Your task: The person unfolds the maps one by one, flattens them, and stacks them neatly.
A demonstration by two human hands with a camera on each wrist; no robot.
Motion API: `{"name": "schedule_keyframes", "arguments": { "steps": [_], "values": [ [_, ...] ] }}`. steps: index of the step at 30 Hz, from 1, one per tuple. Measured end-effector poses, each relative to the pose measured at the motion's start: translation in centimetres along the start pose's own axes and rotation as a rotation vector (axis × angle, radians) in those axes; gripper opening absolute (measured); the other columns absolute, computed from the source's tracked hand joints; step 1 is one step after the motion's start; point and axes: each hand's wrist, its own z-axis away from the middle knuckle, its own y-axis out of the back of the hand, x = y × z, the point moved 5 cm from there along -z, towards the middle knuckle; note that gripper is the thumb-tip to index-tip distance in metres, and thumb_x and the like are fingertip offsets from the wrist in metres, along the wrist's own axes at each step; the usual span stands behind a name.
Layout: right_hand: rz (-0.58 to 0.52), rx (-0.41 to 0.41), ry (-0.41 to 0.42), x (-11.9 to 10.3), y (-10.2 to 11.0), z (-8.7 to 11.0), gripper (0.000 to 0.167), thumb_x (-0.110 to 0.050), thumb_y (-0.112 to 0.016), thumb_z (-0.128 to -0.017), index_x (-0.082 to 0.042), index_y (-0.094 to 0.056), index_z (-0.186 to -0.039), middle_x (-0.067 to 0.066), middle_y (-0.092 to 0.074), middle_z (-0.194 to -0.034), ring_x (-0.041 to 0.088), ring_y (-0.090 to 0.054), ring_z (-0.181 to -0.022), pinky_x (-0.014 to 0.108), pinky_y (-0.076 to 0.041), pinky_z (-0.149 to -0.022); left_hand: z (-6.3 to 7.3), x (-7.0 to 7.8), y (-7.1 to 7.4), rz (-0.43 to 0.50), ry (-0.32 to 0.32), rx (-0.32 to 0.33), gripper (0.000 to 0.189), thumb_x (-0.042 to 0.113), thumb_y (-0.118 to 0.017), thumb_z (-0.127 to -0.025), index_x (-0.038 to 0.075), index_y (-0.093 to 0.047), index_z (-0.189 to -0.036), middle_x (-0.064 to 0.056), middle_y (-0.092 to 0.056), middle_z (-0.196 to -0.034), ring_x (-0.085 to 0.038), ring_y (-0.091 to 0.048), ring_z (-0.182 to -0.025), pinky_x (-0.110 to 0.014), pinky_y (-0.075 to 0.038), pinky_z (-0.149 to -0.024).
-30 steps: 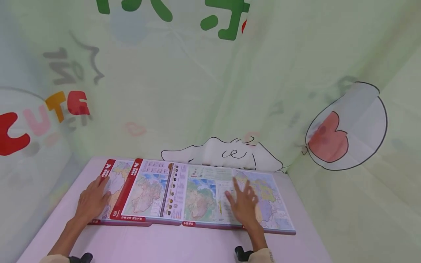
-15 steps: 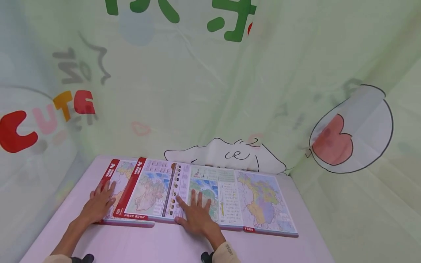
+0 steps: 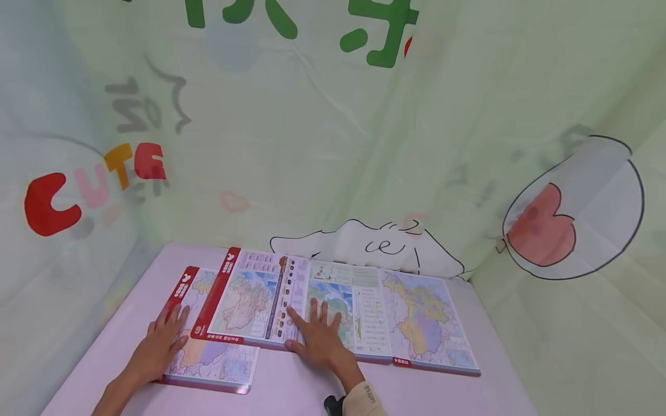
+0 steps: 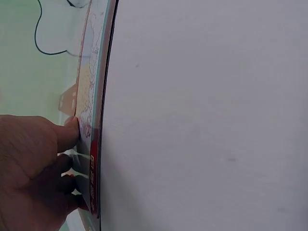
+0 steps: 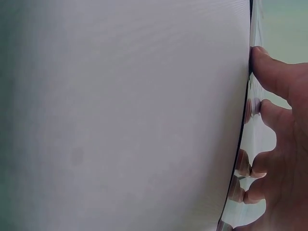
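Observation:
Several flat map boards lie in an overlapping row on the table. My left hand (image 3: 156,352) rests with spread fingers on the leftmost map board (image 3: 208,361), which sits nearer to me than the others and lies partly under the red-edged second map board (image 3: 244,306). In the left wrist view, the left fingertips touch the glossy face of that leftmost board (image 4: 85,91). My right hand (image 3: 319,341) lies with fingers spread across the second board and the third map board (image 3: 373,318). Its fingertips touch the shiny surface in the right wrist view, where the printing is hardly visible.
A fourth, coloured map board (image 3: 421,318) forms the right end of the row. The pale table (image 3: 291,387) extends in front of the boards. A printed cloth curtain (image 3: 322,144) hangs behind and at both sides.
My right hand has come left from above the right-hand boards and now rests on the middle ones. The leftmost board has slid toward me under my left hand, out from the row.

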Motion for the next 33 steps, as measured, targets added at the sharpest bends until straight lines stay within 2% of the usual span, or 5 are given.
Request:
{"name": "schedule_keyframes", "arguments": {
  "steps": [9, 14, 19, 24, 33],
  "values": [
    [0.025, 0.042, 0.013, 0.7, 0.2, -0.2, 0.079, -0.074, -0.052, -0.103, -0.046, -0.026, -0.172, 0.031, -0.019, -0.179, 0.064, -0.013, -0.164, 0.089, -0.010, -0.123, 2.7, 0.4, -1.1, -0.067, 0.001, 0.016, 0.088, 0.033, -0.077, -0.098, 0.003, -0.035, -0.168, -0.035, -0.030, -0.172, -0.058, -0.022, -0.155, -0.082, -0.031, -0.120],
    [-0.066, 0.256, 0.002, -1.7, 3.7, 0.9, 0.070, -0.061, -0.057, -0.107, -0.029, -0.044, -0.168, 0.024, -0.050, -0.168, 0.054, -0.040, -0.158, 0.078, -0.027, -0.124, 2.7, 0.5, 0.4, -0.045, 0.151, -0.009, 0.085, 0.039, -0.069, -0.104, 0.005, -0.030, -0.171, -0.038, -0.031, -0.170, -0.065, -0.039, -0.147, -0.083, -0.042, -0.111],
    [-0.389, 0.459, -0.120, -4.3, 7.0, 2.6, 0.029, -0.030, -0.076, -0.102, -0.008, -0.083, -0.119, 0.005, -0.084, -0.097, 0.019, -0.077, -0.082, 0.034, -0.056, -0.074, 2.4, 1.6, 4.8, 0.001, 0.316, 0.196, 0.060, 0.024, -0.067, -0.107, -0.005, -0.050, -0.156, -0.037, -0.069, -0.133, -0.047, -0.074, -0.091, -0.055, -0.060, -0.078],
    [-0.561, 0.301, -0.126, -6.3, 5.7, 3.4, 0.018, -0.017, -0.080, -0.097, -0.003, -0.075, -0.086, -0.003, -0.059, -0.064, 0.007, -0.050, -0.054, 0.023, -0.041, -0.049, 1.8, 2.1, 6.2, 0.007, 0.376, 0.201, 0.058, 0.018, -0.070, -0.103, -0.015, -0.051, -0.147, -0.040, -0.070, -0.123, -0.046, -0.070, -0.088, -0.060, -0.058, -0.082],
    [-0.822, 0.045, -0.202, -10.9, 3.3, 4.5, 0.030, -0.018, -0.086, -0.092, -0.005, -0.061, -0.102, 0.006, -0.067, -0.094, 0.018, -0.063, -0.084, 0.031, -0.055, -0.067, 2.2, -0.4, 4.2, 0.110, 0.507, -0.061, 0.070, 0.022, -0.081, -0.091, -0.025, -0.048, -0.131, -0.042, -0.061, -0.110, -0.050, -0.054, -0.095, -0.066, -0.055, -0.088]
  ]
}}
